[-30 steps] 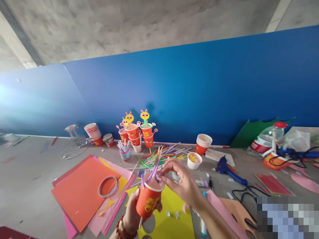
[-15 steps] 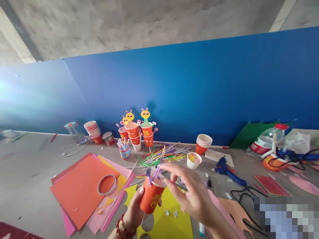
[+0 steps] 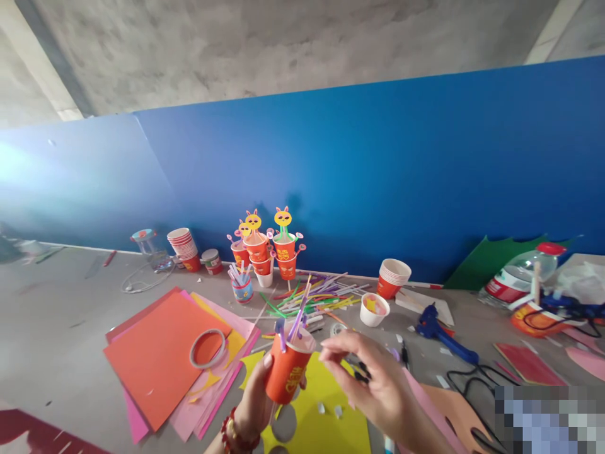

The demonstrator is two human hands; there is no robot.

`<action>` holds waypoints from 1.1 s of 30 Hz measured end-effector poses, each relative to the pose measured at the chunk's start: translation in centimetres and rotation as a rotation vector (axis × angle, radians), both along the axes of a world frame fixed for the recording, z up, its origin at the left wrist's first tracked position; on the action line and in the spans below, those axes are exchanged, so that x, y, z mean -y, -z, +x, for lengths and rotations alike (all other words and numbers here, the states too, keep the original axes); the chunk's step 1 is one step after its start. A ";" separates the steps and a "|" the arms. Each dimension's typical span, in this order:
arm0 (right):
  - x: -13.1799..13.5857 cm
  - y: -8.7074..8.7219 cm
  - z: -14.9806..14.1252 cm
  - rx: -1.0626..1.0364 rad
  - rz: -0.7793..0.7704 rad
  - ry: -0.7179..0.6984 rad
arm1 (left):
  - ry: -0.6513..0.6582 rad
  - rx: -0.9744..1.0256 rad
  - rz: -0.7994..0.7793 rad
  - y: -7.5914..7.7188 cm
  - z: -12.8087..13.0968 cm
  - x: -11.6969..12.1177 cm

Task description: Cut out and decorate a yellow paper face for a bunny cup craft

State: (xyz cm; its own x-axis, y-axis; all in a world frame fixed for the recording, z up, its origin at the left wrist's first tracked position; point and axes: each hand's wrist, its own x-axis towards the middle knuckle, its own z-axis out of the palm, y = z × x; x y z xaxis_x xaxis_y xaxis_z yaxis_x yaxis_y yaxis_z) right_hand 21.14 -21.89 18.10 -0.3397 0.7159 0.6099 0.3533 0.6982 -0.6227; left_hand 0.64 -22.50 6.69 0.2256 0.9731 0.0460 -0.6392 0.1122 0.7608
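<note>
My left hand (image 3: 254,394) is wrapped round a red paper cup (image 3: 286,372) with gold lettering, tilted a little. Thin purple stems (image 3: 299,318), like straws or pipe cleaners, stick up out of it, and a pale stick shows under its base. Just right of the cup's rim is my right hand (image 3: 363,378), its thumb and forefinger a little apart with nothing visible between them. Beneath both hands lies a yellow sheet (image 3: 331,424) with round holes cut in it.
Finished cup figures (image 3: 283,243) with yellow faces stand by the blue wall. Loose coloured stems (image 3: 314,295) lie before them. To the left are coloured paper sheets (image 3: 165,359) and a tape roll (image 3: 208,349). A blue glue gun (image 3: 444,337), its cord and a bottle (image 3: 524,277) are at right.
My right hand has drawn back from the purple stems to the right of the cup. My left hand keeps hold of the cup, which has tilted slightly. The view has shifted a little.
</note>
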 end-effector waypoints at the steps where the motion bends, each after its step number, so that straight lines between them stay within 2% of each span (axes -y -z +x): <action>1: 0.0 0.3 1.0 -0.057 -0.072 0.012 | -0.004 0.009 -0.008 -0.1 0.0 -0.1; 3: -0.3 1.3 3.4 -0.192 -0.189 0.093 | -0.014 0.039 -0.021 -0.2 -0.1 -0.2; 6: -1.7 3.3 7.2 -0.422 -0.298 0.396 | -0.032 0.070 -0.048 -0.3 -0.1 -0.3; 8: -2.3 4.5 9.0 -0.470 -0.317 0.584 | -0.068 0.057 -0.069 -0.2 -0.1 -0.3; 10: -2.2 5.1 9.4 -0.433 -0.301 0.647 | -0.124 0.013 -0.084 -0.1 0.1 -0.3; 13: -0.9 4.4 7.2 -0.222 -0.151 0.505 | -0.208 -0.067 -0.103 0.2 0.4 -0.3; 16: 0.3 2.5 3.4 0.055 0.153 0.276 | -0.301 -0.197 -0.132 0.5 0.5 -0.1; 19: 0.4 0.7 0.1 0.221 0.371 0.201 | -0.371 -0.356 -0.072 0.4 0.6 0.2; 22: -0.1 -0.1 -1.6 0.329 0.415 0.186 | -0.426 -0.433 0.022 -0.3 0.6 0.5; 25: -0.4 -0.1 -2.2 0.341 0.446 0.193 | -0.460 -0.478 0.078 -1.1 0.6 0.8; 30: 0.2 0.2 -1.7 0.292 0.532 0.176 | -0.477 -0.558 0.155 -1.5 0.5 0.8; 33: 0.6 1.2 -0.5 0.306 0.518 0.133 | -0.514 -0.612 0.187 -1.2 0.2 0.5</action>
